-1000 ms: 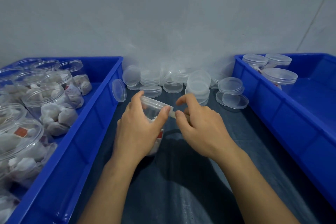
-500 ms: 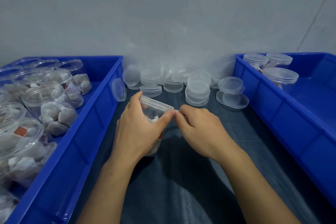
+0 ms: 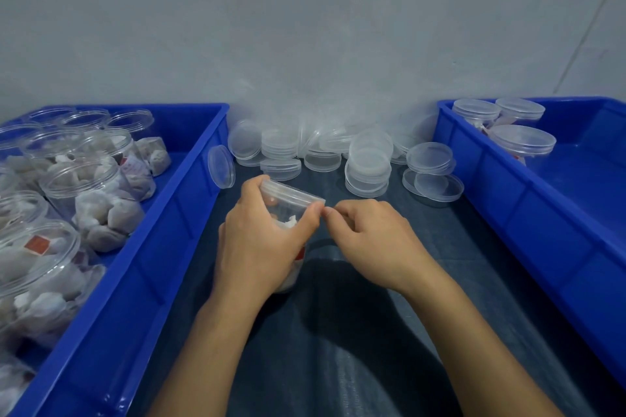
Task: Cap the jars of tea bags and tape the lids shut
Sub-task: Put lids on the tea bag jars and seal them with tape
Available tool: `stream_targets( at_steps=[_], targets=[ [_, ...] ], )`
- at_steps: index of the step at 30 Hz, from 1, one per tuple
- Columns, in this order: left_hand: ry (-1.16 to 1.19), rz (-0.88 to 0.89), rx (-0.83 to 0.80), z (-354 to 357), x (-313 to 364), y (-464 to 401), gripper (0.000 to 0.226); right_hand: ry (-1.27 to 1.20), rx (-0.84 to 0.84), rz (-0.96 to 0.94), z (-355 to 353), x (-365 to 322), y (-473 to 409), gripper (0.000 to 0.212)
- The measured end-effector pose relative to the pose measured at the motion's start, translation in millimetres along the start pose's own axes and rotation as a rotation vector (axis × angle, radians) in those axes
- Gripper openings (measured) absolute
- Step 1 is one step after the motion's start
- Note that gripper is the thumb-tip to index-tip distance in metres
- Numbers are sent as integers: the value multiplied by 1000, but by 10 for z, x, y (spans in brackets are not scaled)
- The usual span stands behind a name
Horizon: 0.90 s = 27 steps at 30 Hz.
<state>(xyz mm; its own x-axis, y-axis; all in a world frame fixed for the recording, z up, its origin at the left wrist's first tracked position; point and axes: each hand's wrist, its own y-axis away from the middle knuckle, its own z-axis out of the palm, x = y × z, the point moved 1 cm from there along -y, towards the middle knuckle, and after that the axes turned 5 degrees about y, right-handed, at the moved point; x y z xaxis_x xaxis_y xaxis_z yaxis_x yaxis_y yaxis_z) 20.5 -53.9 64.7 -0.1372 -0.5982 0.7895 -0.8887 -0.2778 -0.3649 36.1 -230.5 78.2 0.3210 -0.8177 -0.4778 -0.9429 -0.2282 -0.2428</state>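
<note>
A clear plastic jar of tea bags (image 3: pixel 288 213) stands tilted on the dark table, a clear lid on its mouth. My left hand (image 3: pixel 257 240) grips the jar from the near side, thumb up at the lid's rim. My right hand (image 3: pixel 369 240) has its fingers curled, and its fingertips pinch something small and clear at the right edge of the lid, against my left thumb. I cannot make out what the pinched thing is.
The blue bin (image 3: pixel 162 247) on the left holds several uncapped jars of tea bags (image 3: pixel 88 193). In the blue bin (image 3: pixel 528 213) on the right stand capped jars (image 3: pixel 521 142). Loose clear lids (image 3: pixel 369 162) are piled against the grey wall.
My right hand has closed in from the right onto the lid's edge and curled its fingers. The left hand has kept its grip on the jar.
</note>
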Motion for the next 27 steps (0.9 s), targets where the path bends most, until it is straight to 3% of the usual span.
stream_targets(
  at_steps=[8,15,17,19,21,23,27],
  targets=[
    [277,-132,-70,-18,-57,-45,73,-17,150,-99,-34,-12,19,53],
    [690,-351,-268,31,-175,-68,64,-274,103,-105,-81,36,10,47],
    [877,-456,-367,22,-179,-61,66,-493,113,-51,-119,45,9,42],
    [1176,-592,-464,-20,-201,-73,77,-958,211,23,-225,115,-30,38],
    [1340,-593,-516,-59,-220,-82,83,-1221,309,3,-313,250,-49,38],
    [1326,-533,-515,-2,-194,-80,79,-1048,362,9,-281,364,-55,39],
    [1125,-441,-392,157,-120,-42,80,-197,173,-23,108,447,-68,49]
  ],
)
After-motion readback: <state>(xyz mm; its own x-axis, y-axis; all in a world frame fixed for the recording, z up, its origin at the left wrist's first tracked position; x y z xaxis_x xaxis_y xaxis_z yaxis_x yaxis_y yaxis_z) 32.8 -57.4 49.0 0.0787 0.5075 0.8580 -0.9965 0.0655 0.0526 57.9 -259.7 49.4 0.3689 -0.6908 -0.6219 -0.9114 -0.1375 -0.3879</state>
